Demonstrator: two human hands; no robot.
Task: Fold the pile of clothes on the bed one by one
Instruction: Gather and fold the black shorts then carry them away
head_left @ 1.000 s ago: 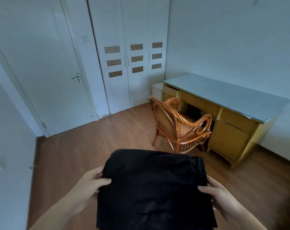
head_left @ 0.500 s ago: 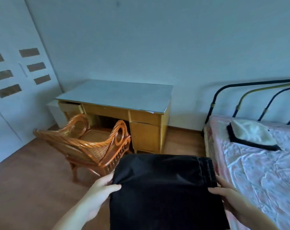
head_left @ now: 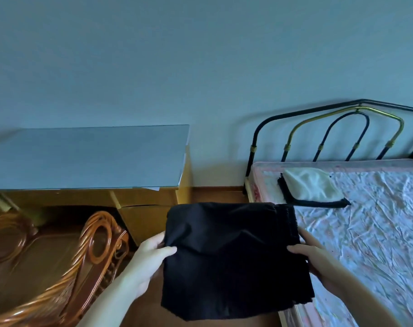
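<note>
Left hand [head_left: 149, 260] and right hand [head_left: 318, 258] are gripping a folded black garment [head_left: 231, 258] by its sides, fingers pinching it, left of the bed [head_left: 370, 227].

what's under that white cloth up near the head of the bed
A folded black garment lies under the folded white cloth; only its dark edges show along the left and front. Both rest on the pink-sheeted bed. Anything else between the layers is covered.
</note>
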